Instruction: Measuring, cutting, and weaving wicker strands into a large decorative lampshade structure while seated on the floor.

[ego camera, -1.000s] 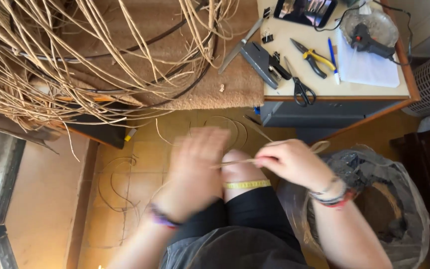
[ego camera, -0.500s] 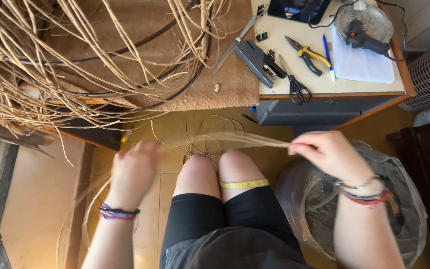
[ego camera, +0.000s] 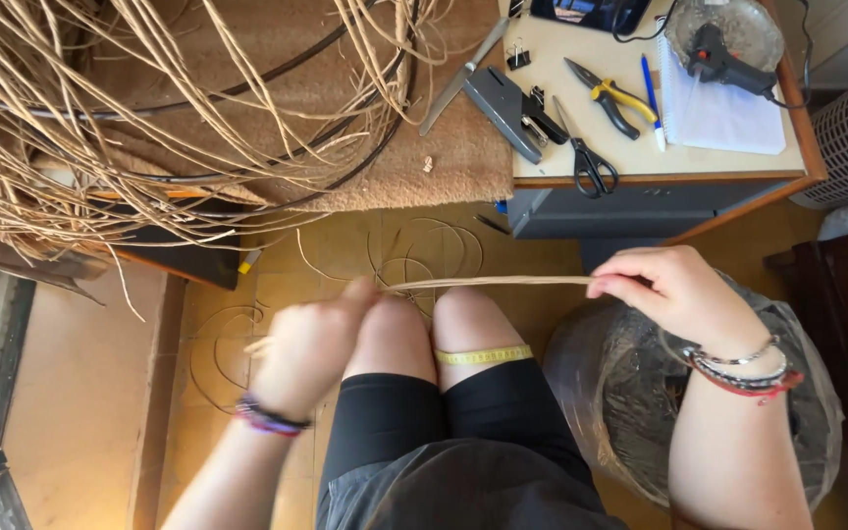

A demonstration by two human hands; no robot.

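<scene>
A thin pale rattan strand [ego camera: 488, 283] is stretched nearly level above my knees. My right hand [ego camera: 674, 292] pinches its right end between thumb and fingers. My left hand [ego camera: 311, 345], blurred by motion, is closed around the strand's left part, near my left knee. A yellow measuring tape [ego camera: 483, 355] lies across my right thigh. Both wrists wear bracelets.
A big tangle of loose rattan strands [ego camera: 149, 118] covers a brown mat on the table ahead. The desk [ego camera: 660, 177] at right holds scissors [ego camera: 586, 162], yellow-handled pliers [ego camera: 612, 98], a stapler [ego camera: 507, 108], a notebook and a glue gun. A plastic-lined basket [ego camera: 630, 412] stands by my right leg.
My hands were together a second ago, then drew apart along the strand. My left hand has since slid back toward the knee while the right stays out to the right.
</scene>
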